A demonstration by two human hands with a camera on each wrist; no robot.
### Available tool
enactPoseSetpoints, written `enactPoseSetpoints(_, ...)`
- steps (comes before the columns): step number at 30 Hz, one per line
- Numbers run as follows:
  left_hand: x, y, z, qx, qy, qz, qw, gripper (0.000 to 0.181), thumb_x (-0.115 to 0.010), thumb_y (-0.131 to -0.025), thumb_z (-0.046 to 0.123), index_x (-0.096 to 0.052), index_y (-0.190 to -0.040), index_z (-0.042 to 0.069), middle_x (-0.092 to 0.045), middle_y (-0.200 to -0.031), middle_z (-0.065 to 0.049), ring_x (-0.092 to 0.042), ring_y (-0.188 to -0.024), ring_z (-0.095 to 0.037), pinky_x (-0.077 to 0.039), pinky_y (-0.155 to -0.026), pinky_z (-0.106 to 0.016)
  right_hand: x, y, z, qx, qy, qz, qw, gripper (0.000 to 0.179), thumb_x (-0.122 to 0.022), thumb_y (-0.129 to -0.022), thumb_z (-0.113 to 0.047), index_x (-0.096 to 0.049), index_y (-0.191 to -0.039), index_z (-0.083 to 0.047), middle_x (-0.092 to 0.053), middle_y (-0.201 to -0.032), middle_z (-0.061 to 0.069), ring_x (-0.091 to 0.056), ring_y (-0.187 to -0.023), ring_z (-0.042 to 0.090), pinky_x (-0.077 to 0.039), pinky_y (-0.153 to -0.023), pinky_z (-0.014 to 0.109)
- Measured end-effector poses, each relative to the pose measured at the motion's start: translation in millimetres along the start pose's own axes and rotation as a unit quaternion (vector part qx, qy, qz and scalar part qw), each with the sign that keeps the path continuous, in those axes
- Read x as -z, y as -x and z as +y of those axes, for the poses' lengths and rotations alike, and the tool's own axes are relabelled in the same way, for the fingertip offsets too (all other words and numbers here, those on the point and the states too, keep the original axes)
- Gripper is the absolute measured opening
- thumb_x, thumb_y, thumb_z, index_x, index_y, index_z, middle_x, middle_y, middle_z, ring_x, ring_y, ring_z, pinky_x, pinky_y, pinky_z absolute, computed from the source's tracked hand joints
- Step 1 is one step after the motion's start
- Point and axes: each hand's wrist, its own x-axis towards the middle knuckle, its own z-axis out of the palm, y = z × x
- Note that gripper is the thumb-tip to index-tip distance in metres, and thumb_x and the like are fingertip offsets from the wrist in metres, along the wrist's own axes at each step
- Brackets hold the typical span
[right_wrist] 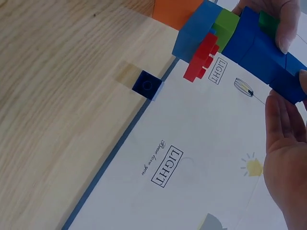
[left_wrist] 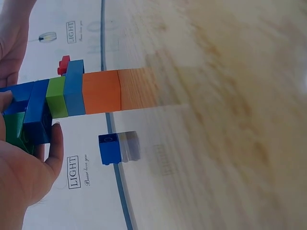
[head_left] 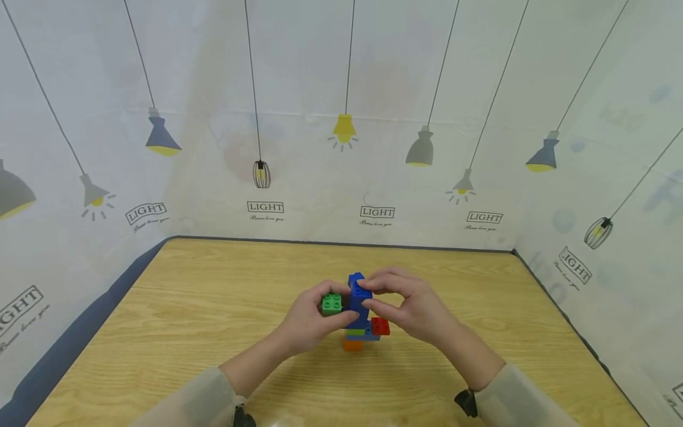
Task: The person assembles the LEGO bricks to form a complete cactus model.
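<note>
A: Ground?
B: Wood-grain worktop (head_left: 213, 308).
A: Hands?
B: Left hand (head_left: 304, 320) curled round the blue middle of the block tower (head_left: 358, 305); right hand (head_left: 413, 303) pinching its upper blue part.
A: Tower?
B: Upright on the worktop between the hands, orange block (head_left: 353, 344) lowest.
A: Smaller?
B: Green block (head_left: 331, 304) within left hand's curl; red block (head_left: 380, 326) sticking out right; lone blue block (left_wrist: 109, 149) standing apart.

Screened workspace: table (head_left: 213, 279), lamp-print sheeting (head_left: 299, 77)
</note>
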Motion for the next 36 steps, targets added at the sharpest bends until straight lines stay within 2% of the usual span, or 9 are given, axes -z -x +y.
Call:
enactPoseSetpoints(8,0.4,0.8,1.2,-0.009,0.009,-0.004,0.9999,0.038,-0.078,-0.105,0.03,-0.066,-0.14,0.02,-0.068,-0.137,-0.01,-0.07,-0.119,-0.026,-0.065,-0.097,-0.035,-0.8,-0.5,0.2,-0.003,0.0,-0.005,1.0,0.029,-0.081,-0.1,-0.009,-0.08,-0.128,-0.017,-0.074,-0.122,0.001,-0.076,-0.112,0.017,-0.066,-0.097,0.041)
enactPoseSetpoints(15,0.9,0.2,3.5,-0.006,-0.02,0.005,0.9998,0.035,-0.076,-0.106,0.037,-0.069,-0.137,0.024,-0.071,-0.136,-0.005,-0.071,-0.118,-0.024,-0.064,-0.101,-0.039,-2.1,1.7,2.4,-0.008,0.007,0.005,0.9999,0.03,-0.081,-0.1,-0.009,-0.08,-0.128,-0.019,-0.075,-0.124,0.0,-0.072,-0.112,0.014,-0.063,-0.1,0.028)
enactPoseSetpoints(24,2.2,1.4,5.6,0.002,-0.037,0.006,0.9993,0.035,-0.077,-0.104,0.041,-0.069,-0.135,0.028,-0.071,-0.138,0.0,-0.071,-0.12,-0.024,-0.064,-0.102,-0.04,-7.5,5.7,7.8,0.0,-0.007,0.021,0.9998,0.032,-0.08,-0.099,-0.005,-0.079,-0.13,-0.016,-0.074,-0.122,0.002,-0.068,-0.106,0.021,-0.06,-0.096,0.024)
enactPoseSetpoints(31,3.2,2.3,5.4,-0.009,-0.033,0.004,0.9994,0.032,-0.078,-0.104,0.037,-0.07,-0.134,0.026,-0.072,-0.137,0.0,-0.071,-0.12,-0.023,-0.064,-0.101,-0.038,-12.0,8.6,11.0,0.004,-0.016,0.027,0.9995,0.039,-0.08,-0.099,-0.003,-0.076,-0.136,-0.016,-0.073,-0.124,0.005,-0.069,-0.098,0.013,-0.065,-0.088,0.029)
enactPoseSetpoints(36,3.4,0.2,5.8,-0.01,-0.029,0.003,0.9995,0.035,-0.078,-0.104,0.035,-0.07,-0.135,0.022,-0.072,-0.136,-0.004,-0.07,-0.121,-0.024,-0.064,-0.102,-0.037,-7.9,14.7,15.4,-0.034,-0.018,0.059,0.9975,0.043,-0.076,-0.102,-0.003,-0.069,-0.143,-0.015,-0.074,-0.127,0.007,-0.071,-0.096,0.01,-0.064,-0.086,0.027)
